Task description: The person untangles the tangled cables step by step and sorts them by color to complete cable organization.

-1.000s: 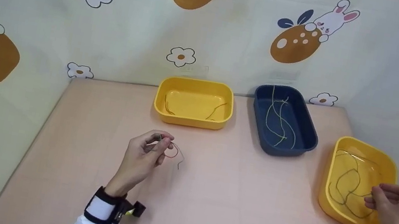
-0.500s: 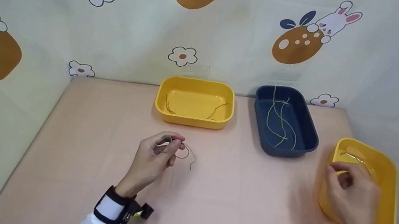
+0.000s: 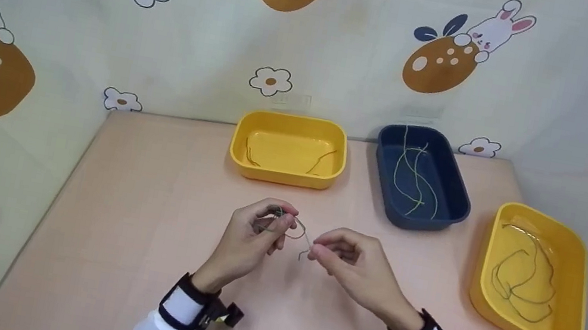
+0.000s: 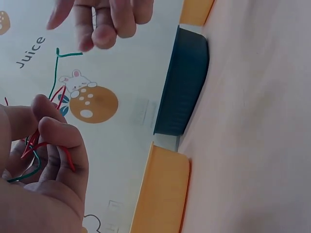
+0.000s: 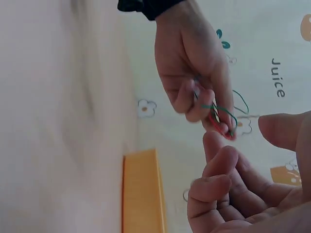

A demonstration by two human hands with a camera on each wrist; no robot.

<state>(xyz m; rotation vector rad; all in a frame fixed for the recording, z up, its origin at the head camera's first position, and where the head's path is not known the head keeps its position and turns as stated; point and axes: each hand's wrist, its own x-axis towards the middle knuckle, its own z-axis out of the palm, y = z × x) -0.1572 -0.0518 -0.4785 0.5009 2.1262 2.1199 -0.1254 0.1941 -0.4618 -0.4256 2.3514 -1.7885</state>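
In the head view my left hand (image 3: 258, 231) is left of centre, above the table. Its thumb and fingers pinch a small bundle of thin strings. The left wrist view shows a red string (image 4: 69, 156) looped among those fingers and a green string (image 4: 55, 73) that sticks up with a bent end. My right hand (image 3: 361, 264) is just to the right, with its fingertips close to that bent end. Its thumb (image 5: 282, 131) stands apart from the loosely bent fingers in the right wrist view, and nothing shows between them.
A yellow bin (image 3: 508, 324) at the right holds several greenish strings (image 3: 535, 265). Behind the hands stands another yellow bin (image 3: 283, 176) with a few short strings. Next to it a dark blue bin (image 3: 423, 222) holds light green strings. A patterned cloth wall rises behind.
My right hand has moved left from over the right yellow bin to beside the left hand; the strings there lie in the bin. My left hand has shifted slightly right with its strings.
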